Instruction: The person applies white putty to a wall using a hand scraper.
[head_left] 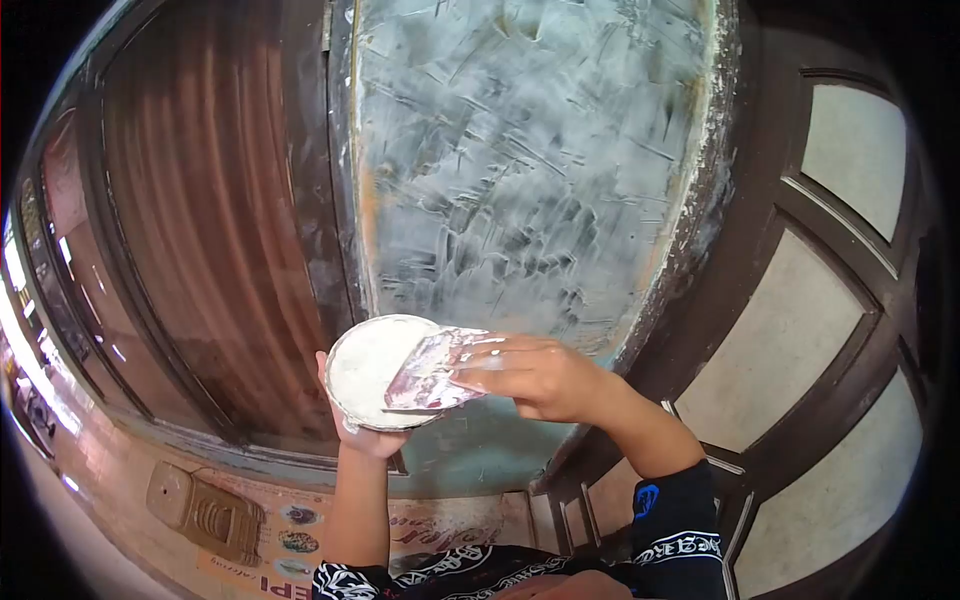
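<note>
My left hand (368,436) is wrapped round the side and underside of a round container (335,385) filled with white paste (372,365). In my right hand (535,375) is a flat, paste-smeared scraper (425,375), its edge resting in the paste at the right side of the container. White smears cover my right fingers. Behind the container stands a tall panel (530,180) with uneven streaks of white over a grey-green surface.
A brown curtain (205,200) hangs behind dark framing at the left. Dark woodwork with pale panels (785,340) curves along the right. On the floor at lower left, a brown plastic stool (210,510) lies beside a printed banner (300,540).
</note>
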